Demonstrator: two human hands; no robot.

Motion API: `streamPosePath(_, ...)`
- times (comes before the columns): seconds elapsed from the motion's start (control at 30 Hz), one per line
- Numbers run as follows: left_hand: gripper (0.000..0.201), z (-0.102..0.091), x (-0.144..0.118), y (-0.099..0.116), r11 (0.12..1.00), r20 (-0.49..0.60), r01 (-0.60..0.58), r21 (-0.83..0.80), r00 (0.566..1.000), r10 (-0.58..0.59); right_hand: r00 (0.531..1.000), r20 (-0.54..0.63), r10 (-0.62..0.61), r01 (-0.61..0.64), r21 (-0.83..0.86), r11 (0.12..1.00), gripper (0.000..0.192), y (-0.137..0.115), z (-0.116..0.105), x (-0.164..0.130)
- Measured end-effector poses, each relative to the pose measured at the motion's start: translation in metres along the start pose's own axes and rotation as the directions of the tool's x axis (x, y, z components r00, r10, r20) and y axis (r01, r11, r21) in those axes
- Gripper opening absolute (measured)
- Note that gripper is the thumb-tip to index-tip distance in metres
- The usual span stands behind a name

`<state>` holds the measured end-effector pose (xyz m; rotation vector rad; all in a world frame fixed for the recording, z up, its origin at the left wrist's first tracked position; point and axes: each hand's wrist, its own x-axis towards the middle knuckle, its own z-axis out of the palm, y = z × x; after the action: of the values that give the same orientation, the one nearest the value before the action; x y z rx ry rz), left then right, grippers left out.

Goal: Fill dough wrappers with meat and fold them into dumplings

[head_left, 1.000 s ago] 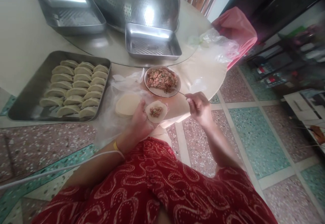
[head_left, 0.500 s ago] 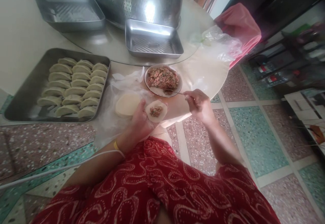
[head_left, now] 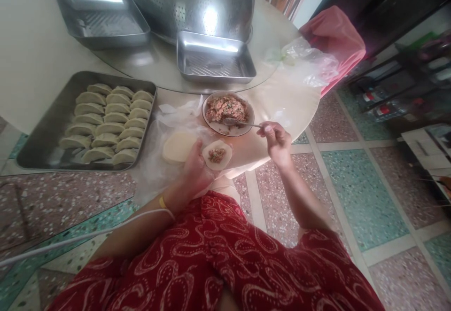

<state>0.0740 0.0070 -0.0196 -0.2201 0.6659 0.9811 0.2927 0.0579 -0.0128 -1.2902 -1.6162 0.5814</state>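
Note:
My left hand (head_left: 193, 169) holds a round dumpling wrapper (head_left: 227, 157) with a small heap of meat filling (head_left: 216, 155) at its middle. In my right hand (head_left: 276, 139) is the handle of a metal spoon (head_left: 246, 124), whose bowl rests in the plate (head_left: 219, 128) against the mound of minced filling (head_left: 227, 107). Beside my left hand a stack of pale wrappers (head_left: 178, 146) lies on a crumpled plastic bag (head_left: 151, 153). Folded dumplings (head_left: 114, 117) sit in rows in the large metal tray (head_left: 42, 130) to the left.
Two smaller metal pans (head_left: 216, 73) (head_left: 105, 38) and a big perforated metal basin (head_left: 190, 1) stand at the back of the table. A clear plastic bag (head_left: 306, 57) lies on the right, by a pink cloth-covered thing (head_left: 338, 36). A white cable (head_left: 88, 232) crosses my left forearm.
The spoon's bowl has come up from the filling and now shows at the front of the mound. My left hand keeps the filled wrapper in place. The view has shifted slightly.

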Motion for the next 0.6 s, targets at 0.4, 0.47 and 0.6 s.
streamPosePath(0.4,0.06,0.002,-0.001,-0.001,1.0,0.006,0.018,0.002,1.0,-0.018,0.761,0.424,-0.491,0.591,-0.141,0.794,0.025,-0.012,0.0,0.006)
streamPosePath(0.47,0.062,0.001,0.0,-0.001,0.999,0.009,0.042,0.005,0.999,-0.042,0.742,0.451,-0.497,0.622,-0.186,0.76,0.026,-0.009,0.01,0.009)
streamPosePath(0.6,0.062,-0.003,0.0,0.0,0.998,0.016,0.062,0.001,0.998,-0.062,0.814,0.378,-0.441,0.563,-0.33,0.758,0.023,-0.012,0.024,0.011)
